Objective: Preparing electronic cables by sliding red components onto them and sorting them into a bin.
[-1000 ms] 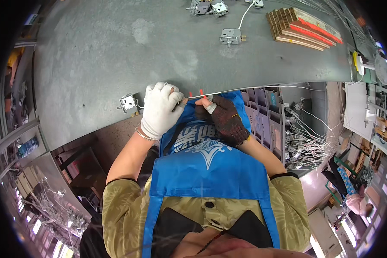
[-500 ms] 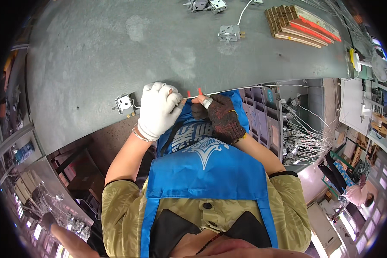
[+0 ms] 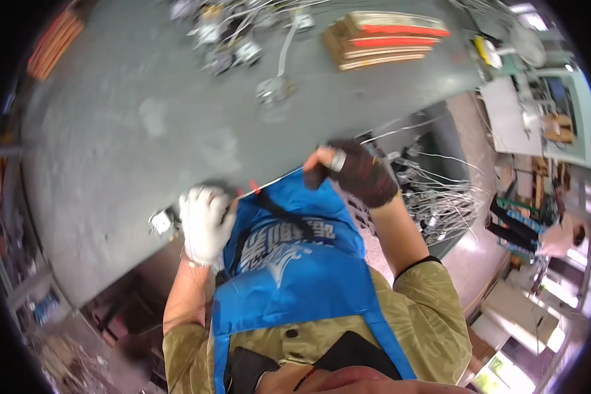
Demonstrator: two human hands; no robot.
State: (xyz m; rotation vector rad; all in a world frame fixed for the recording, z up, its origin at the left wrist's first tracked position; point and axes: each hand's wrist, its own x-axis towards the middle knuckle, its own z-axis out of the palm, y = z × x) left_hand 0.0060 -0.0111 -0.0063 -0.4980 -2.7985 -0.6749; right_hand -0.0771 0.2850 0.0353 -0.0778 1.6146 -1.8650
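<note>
My left hand (image 3: 207, 223), in a white glove, curls at the bench's near edge, closed on a thin white cable (image 3: 279, 178). Just left of it lies a small silvery metal box-shaped part (image 3: 161, 222). Red tabs (image 3: 254, 187) stand by the cable beside that hand. My right hand (image 3: 361, 174) wears a dark glove with bare fingertips and a light wrap round one finger. It is raised above the bench edge, thumb and forefinger brought together. What it pinches, if anything, is hidden.
On the grey bench (image 3: 111, 164) lie a metal part with a white lead (image 3: 274, 90), a cluster of similar parts (image 3: 233, 39) and stacked wooden strips (image 3: 387, 43). Many cabled parts (image 3: 440, 203) fill a container at right. Another person (image 3: 558, 238) is far right.
My right hand has moved away from the left, widening the gap between them. The view has shifted, bringing more bench parts into sight. The left hand stays beside the metal part.
</note>
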